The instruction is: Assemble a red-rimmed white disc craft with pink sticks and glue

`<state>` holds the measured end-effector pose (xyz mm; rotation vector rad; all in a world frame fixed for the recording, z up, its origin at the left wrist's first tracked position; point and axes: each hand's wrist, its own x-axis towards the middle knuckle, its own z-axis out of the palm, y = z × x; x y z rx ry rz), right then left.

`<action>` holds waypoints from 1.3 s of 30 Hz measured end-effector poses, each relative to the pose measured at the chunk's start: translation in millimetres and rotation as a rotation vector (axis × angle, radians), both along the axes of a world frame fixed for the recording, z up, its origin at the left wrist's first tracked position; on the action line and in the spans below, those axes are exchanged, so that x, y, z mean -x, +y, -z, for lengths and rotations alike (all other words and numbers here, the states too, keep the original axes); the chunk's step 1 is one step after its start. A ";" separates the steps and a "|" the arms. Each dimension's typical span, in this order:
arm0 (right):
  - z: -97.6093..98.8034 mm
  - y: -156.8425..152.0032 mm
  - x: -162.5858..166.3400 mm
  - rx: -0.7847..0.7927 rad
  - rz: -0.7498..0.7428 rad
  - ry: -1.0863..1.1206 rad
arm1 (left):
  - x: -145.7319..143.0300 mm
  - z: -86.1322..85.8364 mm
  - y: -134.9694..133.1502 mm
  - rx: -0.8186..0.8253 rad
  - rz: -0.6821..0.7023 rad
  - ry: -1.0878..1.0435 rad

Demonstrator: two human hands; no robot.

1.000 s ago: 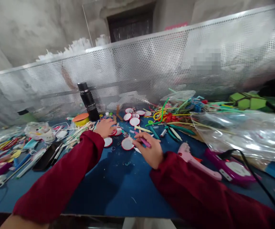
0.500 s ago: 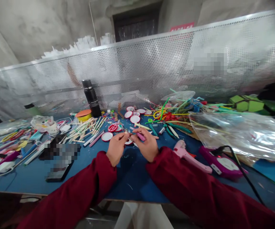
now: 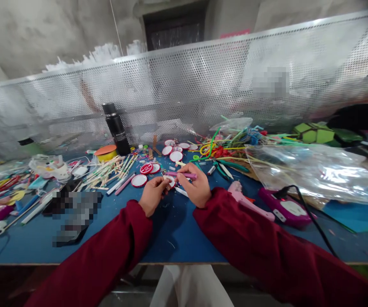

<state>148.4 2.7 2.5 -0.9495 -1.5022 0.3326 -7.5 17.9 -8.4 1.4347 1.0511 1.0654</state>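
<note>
Both hands meet over the middle of the blue table (image 3: 171, 230). My right hand (image 3: 194, 187) is closed around a pink stick (image 3: 184, 175), which lies across its fingertips. My left hand (image 3: 152, 195) is pinched shut just left of it, fingers touching a small red-rimmed white disc (image 3: 170, 182); what it grips is too small to name. More red-and-white discs (image 3: 139, 181) lie just beyond the hands, and a red printed disc (image 3: 146, 168) sits a little further back. Both arms wear dark red sleeves.
A black flask (image 3: 115, 128) stands at the back by a perforated metal screen (image 3: 203, 85). Pink glue gun (image 3: 248, 200) and purple device (image 3: 286, 209) with black cable lie right. A clear plastic bag (image 3: 318, 170), coloured sticks (image 3: 231, 147) and a stick pile (image 3: 110, 170) surround the hands.
My left hand came back from the discs near the flask to meet my right hand. The right hand raised the pink stick to level. The camera view shifted slightly.
</note>
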 end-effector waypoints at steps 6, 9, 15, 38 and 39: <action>1.2 2.1 -0.2 0.010 -0.012 -0.061 | -1.6 -3.4 -4.2 -0.001 0.031 -0.019; 0.5 1.8 -0.6 0.006 0.027 -0.060 | -1.2 -4.6 -4.5 -0.009 0.014 -0.045; 1.6 1.7 0.1 0.000 0.006 -0.050 | -1.8 -5.9 -7.9 -0.022 -0.020 -0.060; 4.5 -25.9 7.2 -0.111 0.076 0.057 | 12.8 10.9 -12.8 -0.158 0.007 0.046; 4.5 -25.4 7.2 -0.112 0.080 0.053 | 12.7 10.8 -12.2 -0.161 0.007 0.055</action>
